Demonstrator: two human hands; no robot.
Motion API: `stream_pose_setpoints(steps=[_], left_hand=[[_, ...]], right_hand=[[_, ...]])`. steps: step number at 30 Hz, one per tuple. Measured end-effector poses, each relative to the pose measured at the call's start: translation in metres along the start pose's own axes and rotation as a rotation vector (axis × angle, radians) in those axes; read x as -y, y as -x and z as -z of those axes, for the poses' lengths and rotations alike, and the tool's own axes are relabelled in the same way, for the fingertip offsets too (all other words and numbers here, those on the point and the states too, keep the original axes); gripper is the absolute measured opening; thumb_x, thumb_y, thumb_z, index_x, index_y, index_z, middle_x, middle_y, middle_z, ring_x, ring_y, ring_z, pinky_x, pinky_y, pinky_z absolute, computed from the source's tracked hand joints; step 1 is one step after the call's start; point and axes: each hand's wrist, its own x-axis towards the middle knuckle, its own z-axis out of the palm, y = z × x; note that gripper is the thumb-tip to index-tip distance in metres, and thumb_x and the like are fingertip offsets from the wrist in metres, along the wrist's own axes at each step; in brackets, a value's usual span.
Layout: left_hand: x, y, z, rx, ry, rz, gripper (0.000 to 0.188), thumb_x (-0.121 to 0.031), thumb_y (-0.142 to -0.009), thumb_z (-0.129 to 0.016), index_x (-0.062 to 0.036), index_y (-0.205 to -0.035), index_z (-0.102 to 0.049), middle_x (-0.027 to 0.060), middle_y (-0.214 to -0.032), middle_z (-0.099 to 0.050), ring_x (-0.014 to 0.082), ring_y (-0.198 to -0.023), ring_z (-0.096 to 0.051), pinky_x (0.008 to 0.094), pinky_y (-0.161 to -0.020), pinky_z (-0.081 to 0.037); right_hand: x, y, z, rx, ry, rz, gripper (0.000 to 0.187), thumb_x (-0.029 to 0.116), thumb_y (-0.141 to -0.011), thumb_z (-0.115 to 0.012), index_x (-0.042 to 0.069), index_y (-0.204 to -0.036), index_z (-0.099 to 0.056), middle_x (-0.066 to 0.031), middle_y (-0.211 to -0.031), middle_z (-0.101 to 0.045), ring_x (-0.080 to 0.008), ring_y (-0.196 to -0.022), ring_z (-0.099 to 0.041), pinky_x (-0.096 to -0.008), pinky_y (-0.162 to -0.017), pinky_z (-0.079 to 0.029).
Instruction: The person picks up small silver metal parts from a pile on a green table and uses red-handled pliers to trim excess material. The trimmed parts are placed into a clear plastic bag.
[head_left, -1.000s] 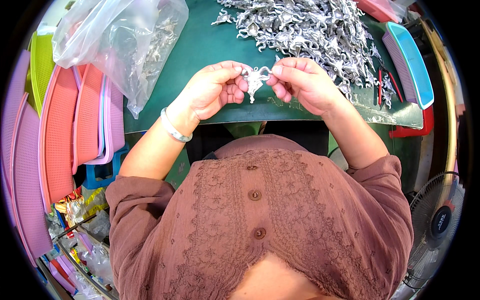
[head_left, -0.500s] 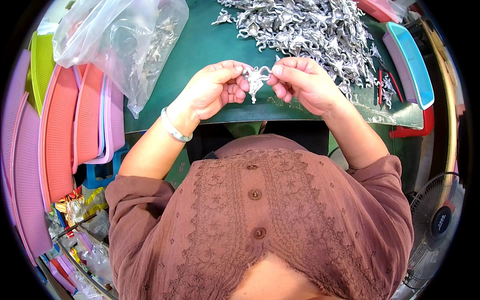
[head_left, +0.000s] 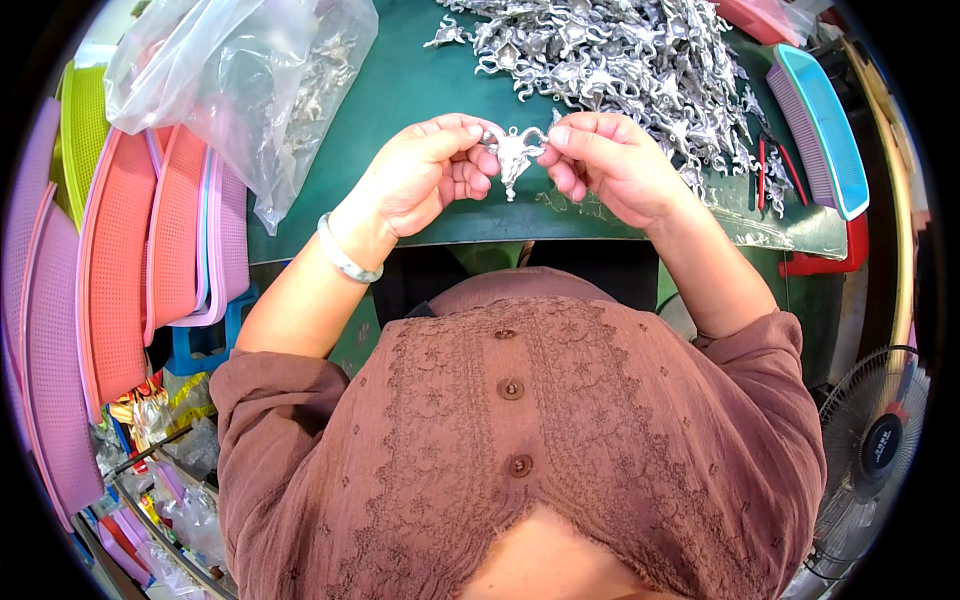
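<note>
A silver horned-skull pendant (head_left: 514,160) hangs between my two hands, just above the near edge of the green table (head_left: 430,90). My left hand (head_left: 435,170) pinches the tip of its left horn, and the wrist wears a pale bangle. The right horn is pinched by my right hand (head_left: 610,165) between thumb and forefinger. The pendant's narrow end points toward me, with a small loop between the horns. Beyond my right hand a large heap of similar silver pendants (head_left: 610,60) covers the back of the table.
A clear plastic bag (head_left: 250,90) holding silver pieces lies at the back left. Red-handled pliers (head_left: 783,165) lie near a blue and purple basket (head_left: 840,130) on the right. Stacked coloured baskets (head_left: 120,260) stand at my left. A fan (head_left: 880,440) is at the lower right.
The pendant has tilted slightly, its lower tip rising a little, and its face catches more light. Both hands keep their pinch and have barely shifted.
</note>
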Motion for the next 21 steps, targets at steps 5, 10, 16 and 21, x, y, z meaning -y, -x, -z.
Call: stream_pose_setpoints(steps=[5, 10, 16, 21], left_hand=[[-0.004, 0.003, -0.002, -0.001, -0.005, -0.017, 0.019, -0.015, -0.088, -0.045, -0.0008, -0.096, -0.054, 0.0047, -0.071, -0.058, 0.0126, -0.057, -0.053, 0.0241, -0.056, -0.045], [-0.005, 0.004, -0.003, -0.004, -0.004, -0.022, 0.018, -0.015, -0.089, -0.045, -0.0010, -0.096, -0.054, 0.0050, -0.071, -0.058, 0.0124, -0.057, -0.053, 0.0244, -0.056, -0.045], [-0.007, 0.005, -0.007, 0.002, -0.013, -0.027, 0.018, -0.015, -0.089, -0.045, -0.0008, -0.095, -0.054, 0.0049, -0.072, -0.058, 0.0123, -0.057, -0.054, 0.0241, -0.056, -0.045], [-0.007, 0.005, -0.007, 0.018, -0.019, -0.029, 0.018, -0.015, -0.089, -0.045, -0.0006, -0.095, -0.054, 0.0049, -0.072, -0.059, 0.0120, -0.057, -0.054, 0.0237, -0.056, -0.046]], right_hand=[[-0.001, -0.002, 0.004, -0.002, -0.053, -0.021, 0.021, 0.019, -0.085, -0.052, 0.002, -0.076, -0.060, -0.0020, -0.058, -0.055, -0.0081, -0.048, -0.048, -0.0193, -0.047, -0.038], [-0.006, -0.005, 0.008, -0.016, -0.078, -0.033, 0.021, 0.019, -0.084, -0.053, 0.002, -0.075, -0.060, -0.0021, -0.058, -0.055, -0.0084, -0.048, -0.048, -0.0196, -0.046, -0.037], [-0.007, -0.007, 0.010, -0.046, -0.112, -0.055, 0.020, 0.019, -0.084, -0.053, 0.003, -0.074, -0.059, -0.0021, -0.057, -0.055, -0.0086, -0.048, -0.048, -0.0198, -0.046, -0.037], [-0.009, -0.008, 0.012, -0.039, -0.105, -0.051, 0.021, 0.020, -0.084, -0.053, 0.003, -0.074, -0.059, -0.0020, -0.057, -0.055, -0.0087, -0.047, -0.048, -0.0200, -0.046, -0.037]])
